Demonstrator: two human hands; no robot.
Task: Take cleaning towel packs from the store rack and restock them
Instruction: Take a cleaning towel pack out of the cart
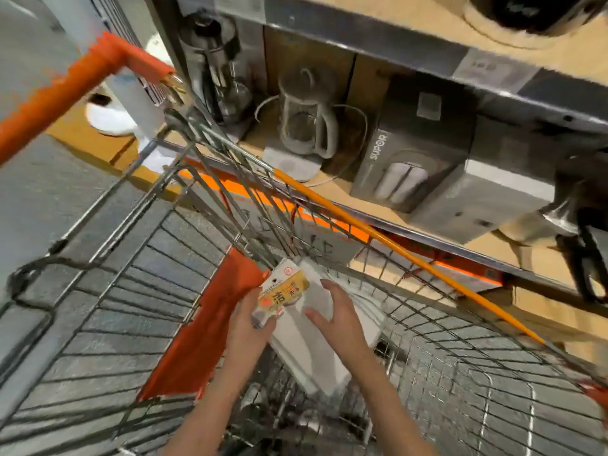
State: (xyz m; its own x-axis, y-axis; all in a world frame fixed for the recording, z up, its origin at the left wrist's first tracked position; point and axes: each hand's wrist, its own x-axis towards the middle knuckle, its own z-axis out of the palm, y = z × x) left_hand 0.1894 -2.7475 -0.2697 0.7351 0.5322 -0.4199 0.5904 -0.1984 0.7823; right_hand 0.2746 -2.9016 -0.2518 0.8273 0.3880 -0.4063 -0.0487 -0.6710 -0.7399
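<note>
Hands are both down inside the wire shopping cart. Your left hand has its fingers closed on a towel pack with a yellow label; your right hand lies spread and open on the white packs stacked beneath, gripping nothing. Judged step: gathering packs from the cart for restocking. Next move calls for lifting the labelled pack clear of the wire sides toward the store rack; no towel slot is visible among the kettles.
</note>
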